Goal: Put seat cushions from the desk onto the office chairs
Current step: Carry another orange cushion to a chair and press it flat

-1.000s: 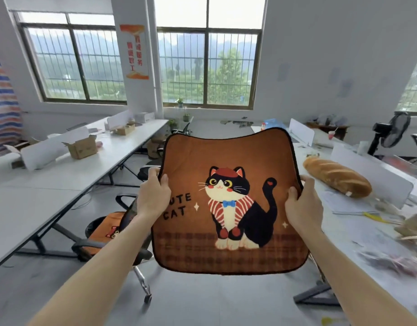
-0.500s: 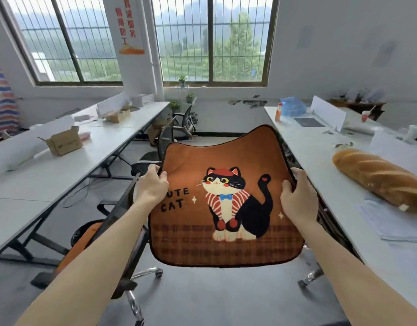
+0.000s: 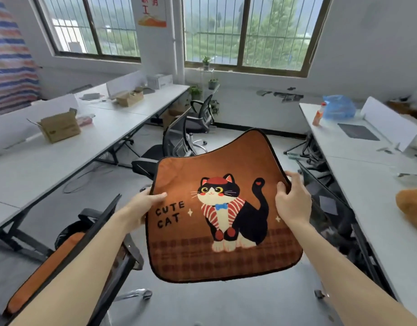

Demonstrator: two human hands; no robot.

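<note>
Cushion tilted flatter; left hand, right hand hold sides.

Two seat cushions: cat cushion in the middle, orange cushion near left. Two hands: left hand, right hand. Three black chairs on the left: near chair, middle chair, far chair. Two brown boxes: near box, far box.

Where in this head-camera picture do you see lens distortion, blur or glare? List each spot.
Head view: the wide lens bows the window frames and the left desk's edge; soft daylight, no hard shadows; the cushion print is sharp; the near chair and the space under the right desk smear with motion blur.
</note>
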